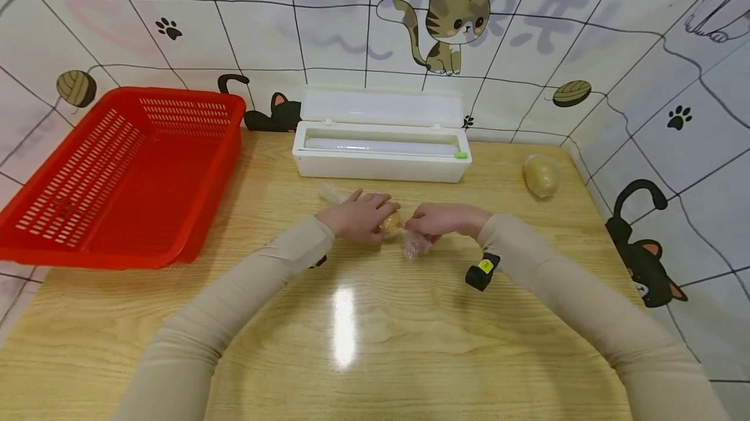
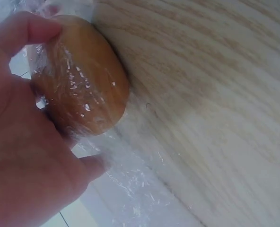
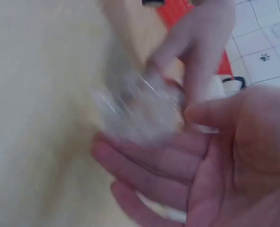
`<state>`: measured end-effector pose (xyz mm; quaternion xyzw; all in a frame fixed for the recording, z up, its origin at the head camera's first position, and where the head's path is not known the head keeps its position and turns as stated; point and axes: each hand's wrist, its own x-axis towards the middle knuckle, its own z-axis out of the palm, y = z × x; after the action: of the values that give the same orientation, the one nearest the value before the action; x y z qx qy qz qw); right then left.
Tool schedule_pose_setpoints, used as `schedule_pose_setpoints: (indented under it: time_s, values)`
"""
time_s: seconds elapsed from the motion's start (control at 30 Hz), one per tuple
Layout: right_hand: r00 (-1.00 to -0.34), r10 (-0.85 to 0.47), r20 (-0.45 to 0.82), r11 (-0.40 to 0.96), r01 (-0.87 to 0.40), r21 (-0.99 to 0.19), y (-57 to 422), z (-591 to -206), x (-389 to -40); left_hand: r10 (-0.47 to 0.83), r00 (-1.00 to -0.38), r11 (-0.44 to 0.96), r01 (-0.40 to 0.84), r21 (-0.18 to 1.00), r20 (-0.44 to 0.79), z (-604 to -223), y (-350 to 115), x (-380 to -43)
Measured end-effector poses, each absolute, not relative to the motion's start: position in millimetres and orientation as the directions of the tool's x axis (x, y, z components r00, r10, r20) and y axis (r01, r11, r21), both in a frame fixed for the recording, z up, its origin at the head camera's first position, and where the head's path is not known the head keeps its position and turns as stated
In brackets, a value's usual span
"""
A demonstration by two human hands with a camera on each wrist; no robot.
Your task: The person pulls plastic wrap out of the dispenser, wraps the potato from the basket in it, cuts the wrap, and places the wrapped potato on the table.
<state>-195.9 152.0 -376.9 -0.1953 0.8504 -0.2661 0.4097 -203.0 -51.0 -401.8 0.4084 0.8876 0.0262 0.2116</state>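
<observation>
Between the two hands, near the middle of the table, lies a yellow-brown oval item [image 1: 389,224] wrapped in clear cling film. My left hand [image 1: 360,217] holds it from the left, a fingertip on one end and the thumb near the other in the left wrist view. The smooth surface of the oval item [image 2: 90,80] shows through wrinkled film there. My right hand [image 1: 442,219] pinches the gathered cling film [image 1: 416,245] at the item's right side. Loose film [image 1: 331,193] also trails out past the left hand. The right wrist view is blurred around the film.
Behind the hands stands a white cling film box [image 1: 381,167], lid raised, a roll inside and a green slider [image 1: 461,155] at its right end. A film-wrapped yellow item [image 1: 541,177] sits at the back right. A red plastic basket [image 1: 196,242] is at the left.
</observation>
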Motion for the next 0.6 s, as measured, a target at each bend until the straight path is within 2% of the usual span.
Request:
schedule_pose_setpoints:
  time_s: [0.1,0.17,0.2,0.27,0.33,0.37,0.43,0.47,0.53,0.6]
  values:
    - [-0.612,-0.661,-0.434,0.733,-0.404,-0.547,165.4,-370.9,-195.0,0.741,-0.568,0.662,0.706,0.252,-0.358,-403.5,-50.7,-205.3]
    - [-0.579,-0.774,-0.256,0.631,-0.676,-0.381,171.3,-374.8,-195.8,0.747,-0.559,0.657,0.703,0.271,-0.360,-404.5,-52.9,-207.6]
    - [-0.543,-0.822,-0.170,0.569,-0.778,-0.267,173.1,-379.3,-195.8,0.752,-0.553,0.652,0.705,0.279,-0.360,-405.3,-54.0,-208.9]
    - [-0.428,-0.903,-0.038,0.429,-0.903,-0.029,174.2,-388.9,-195.2,0.763,-0.537,0.640,0.707,0.301,-0.360,-406.6,-55.8,-211.5]
    - [-0.286,-0.958,0.024,0.286,-0.944,0.164,173.4,-398.0,-195.6,0.776,-0.518,0.624,0.714,0.317,-0.359,-407.8,-57.0,-213.8]
    - [-0.228,-0.973,0.038,0.230,-0.948,0.222,172.3,-401.5,-195.6,0.783,-0.509,0.615,0.719,0.324,-0.357,-408.1,-57.4,-214.7]
    - [-0.150,-0.986,0.077,0.165,-0.953,0.254,169.7,-407.4,-195.4,0.794,-0.494,0.601,0.725,0.337,-0.354,-408.4,-57.6,-216.0]
    - [-0.131,-0.985,0.109,0.153,-0.962,0.226,168.3,-410.6,-195.6,0.800,-0.487,0.593,0.727,0.346,-0.350,-408.3,-57.7,-216.4]
    - [-0.137,-0.975,0.175,0.158,-0.981,0.116,165.7,-415.6,-195.4,0.809,-0.478,0.583,0.731,0.354,-0.343,-408.2,-58.0,-217.1]
    - [-0.196,-0.949,0.245,0.188,-0.980,-0.056,164.8,-419.4,-194.5,0.815,-0.474,0.575,0.736,0.357,-0.334,-408.5,-58.7,-217.3]
